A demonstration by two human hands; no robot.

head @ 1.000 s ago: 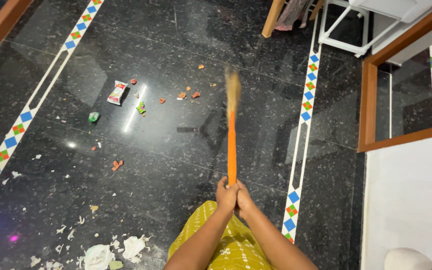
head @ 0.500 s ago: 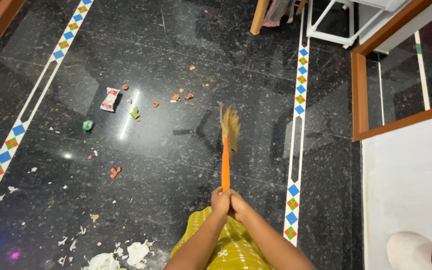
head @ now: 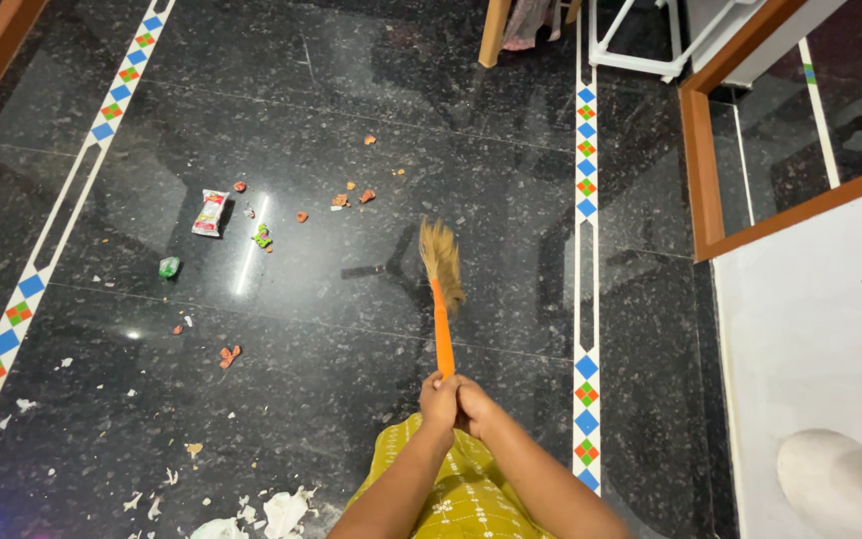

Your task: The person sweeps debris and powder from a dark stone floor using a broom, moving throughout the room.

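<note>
Both my hands grip the end of an orange-handled broom [head: 441, 329] in front of my yellow garment. My left hand [head: 437, 397] and my right hand [head: 473, 404] are clasped together around the handle. The broom's straw head [head: 440, 252] points away from me over the black polished floor [head: 331, 329]. Litter lies to the left: a small wrapper [head: 209, 213], a green scrap [head: 168, 267], several orange bits [head: 351, 195] and torn white paper [head: 281, 509] near my feet.
Patterned tile strips run along the floor on the left [head: 32, 284] and right [head: 587, 250]. A white wall [head: 810, 339] with a wooden door frame [head: 700, 160] stands at the right. A white metal frame [head: 631, 40] and a wooden leg [head: 495, 30] are at the top.
The broom has swung down and toward me, its head now lower and nearer. The view has shifted slightly, so the litter appears further left.
</note>
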